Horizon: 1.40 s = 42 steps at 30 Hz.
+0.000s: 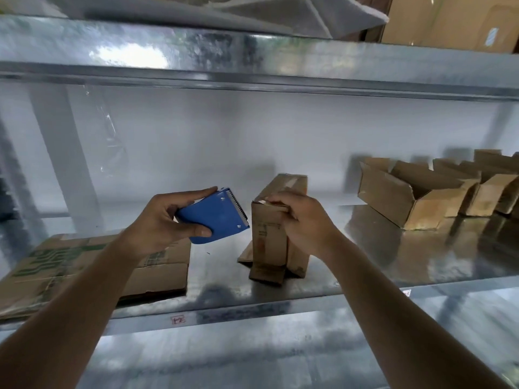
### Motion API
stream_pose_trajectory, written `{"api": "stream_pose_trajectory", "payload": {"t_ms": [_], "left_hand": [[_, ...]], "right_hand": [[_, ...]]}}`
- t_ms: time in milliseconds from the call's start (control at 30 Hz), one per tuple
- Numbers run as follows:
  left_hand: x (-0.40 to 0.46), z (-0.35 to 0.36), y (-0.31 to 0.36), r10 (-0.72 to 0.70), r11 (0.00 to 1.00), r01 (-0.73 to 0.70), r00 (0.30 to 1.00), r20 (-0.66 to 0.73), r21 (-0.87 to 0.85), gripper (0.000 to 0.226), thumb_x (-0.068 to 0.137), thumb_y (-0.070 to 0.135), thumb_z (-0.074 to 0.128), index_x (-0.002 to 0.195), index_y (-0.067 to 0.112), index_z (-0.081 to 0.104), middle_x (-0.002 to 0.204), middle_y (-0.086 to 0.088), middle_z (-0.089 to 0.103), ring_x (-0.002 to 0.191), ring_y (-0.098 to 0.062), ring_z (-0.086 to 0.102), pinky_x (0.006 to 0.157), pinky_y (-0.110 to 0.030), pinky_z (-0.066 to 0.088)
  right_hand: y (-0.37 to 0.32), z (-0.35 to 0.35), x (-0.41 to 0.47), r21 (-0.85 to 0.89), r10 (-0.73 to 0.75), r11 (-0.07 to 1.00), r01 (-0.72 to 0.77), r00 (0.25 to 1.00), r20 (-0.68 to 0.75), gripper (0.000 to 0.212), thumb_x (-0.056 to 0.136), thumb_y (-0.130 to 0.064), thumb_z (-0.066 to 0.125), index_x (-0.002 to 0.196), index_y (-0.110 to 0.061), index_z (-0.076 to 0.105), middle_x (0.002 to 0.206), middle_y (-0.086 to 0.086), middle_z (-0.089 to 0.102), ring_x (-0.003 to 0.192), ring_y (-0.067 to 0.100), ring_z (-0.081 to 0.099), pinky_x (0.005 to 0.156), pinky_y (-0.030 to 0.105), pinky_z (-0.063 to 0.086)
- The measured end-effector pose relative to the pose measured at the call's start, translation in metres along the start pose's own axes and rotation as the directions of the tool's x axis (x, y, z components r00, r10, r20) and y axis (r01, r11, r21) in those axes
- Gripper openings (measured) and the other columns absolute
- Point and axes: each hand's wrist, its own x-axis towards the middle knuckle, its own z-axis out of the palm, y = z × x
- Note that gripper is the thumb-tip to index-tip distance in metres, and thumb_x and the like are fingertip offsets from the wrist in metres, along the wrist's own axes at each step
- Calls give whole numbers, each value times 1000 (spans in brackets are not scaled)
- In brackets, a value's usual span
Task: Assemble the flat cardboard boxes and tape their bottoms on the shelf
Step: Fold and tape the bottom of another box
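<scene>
A small brown cardboard box (269,237) stands upside down on the metal shelf (393,256), its bottom flaps folded shut on top and its loose flaps splayed on the shelf. My right hand (306,223) grips the box's top near edge, fingers curled over the folded flaps. Just left of the box, my left hand (160,223) holds a blue tape dispenser (216,217) in the air, its toothed blade pointing at the box. Clear tape shows along the box's top.
A stack of flat cardboard boxes (92,273) lies on the shelf at the left. Several assembled open boxes (415,195) sit at the back right. An upper shelf (252,63) overhangs, carrying wrapped material and a large carton (455,21).
</scene>
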Motion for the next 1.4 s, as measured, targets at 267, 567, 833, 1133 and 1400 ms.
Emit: {"api": "stream_pose_trajectory", "payload": {"t_ms": [267,567,833,1133,1400], "left_hand": [[9,6,4,40,998,-38,998,39,-54,74,59,3,87,120,43,76,124,0,75,118,-18,66,94,-34,58],[12,10,12,59,997,-55,996,60,-58,72,61,1,86,118,43,77,124,2,75,119,-17,67,89,-28,58],[13,13,15,37,999,-36,996,86,-4,72,62,-1,87,125,32,74,124,2,75,118,-16,68,88,-25,58],[12,21,20,40,999,-42,991,131,19,76,61,0,89,126,36,71,125,4,74,118,-15,68,87,-22,57],[6,25,26,42,991,-65,980,197,113,73,68,4,89,134,26,66,129,11,72,122,-11,66,93,-22,56]], "right_hand": [[-1,-27,-4,122,23,992,-23,1000,-1,46,98,0,53,128,-34,66,126,-8,64,111,2,62,93,20,50],[-34,-16,-7,368,-118,920,135,991,-70,29,95,-30,76,122,-18,76,106,-10,76,105,10,70,95,31,57],[-26,-7,-12,336,-138,923,187,977,-164,40,98,-3,66,135,-18,68,94,-7,75,89,13,70,86,21,56],[-30,-8,-22,231,-98,963,140,978,-185,27,102,-17,65,129,-17,70,82,-8,70,76,10,66,72,12,49],[-32,-11,-32,265,167,960,-92,946,-276,8,92,-18,78,87,-24,78,68,-15,70,66,5,66,68,15,49]]}}
